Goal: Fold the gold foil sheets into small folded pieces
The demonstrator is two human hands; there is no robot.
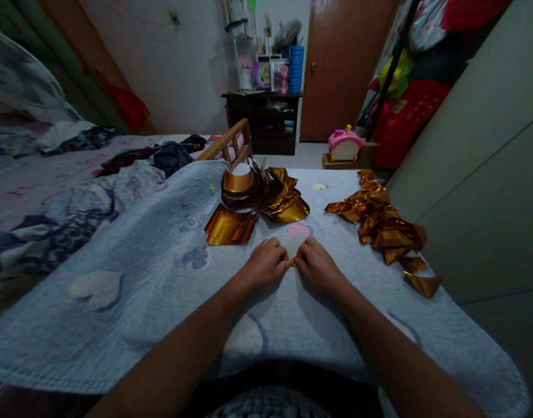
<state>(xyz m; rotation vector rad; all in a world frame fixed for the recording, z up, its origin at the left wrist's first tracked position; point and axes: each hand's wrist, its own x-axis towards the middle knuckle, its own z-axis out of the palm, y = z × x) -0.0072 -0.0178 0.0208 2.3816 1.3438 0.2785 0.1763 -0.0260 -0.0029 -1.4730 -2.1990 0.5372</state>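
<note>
Between my two hands is a small sheet of gold foil paper (pixel 295 244), its pale side up and a bit of gold showing at the near edge. My left hand (pixel 269 260) has its fingers closed on the sheet's left side. On the right side, my right hand (pixel 316 264) pinches the same sheet. Just beyond my hands lies a stack of flat and curled gold foil sheets (pixel 231 225). To the right is a heap of folded gold foil pieces (pixel 380 223). My fingers hide much of the held sheet.
A blue cloth with heart shapes (pixel 162 307) covers the surface under my hands. Its left side meets a bed with rumpled clothes (pixel 170 157). A pale cabinet (pixel 479 174) stands close on the right. Behind are a dark shelf unit (pixel 262 125) and a pink toy (pixel 345 145).
</note>
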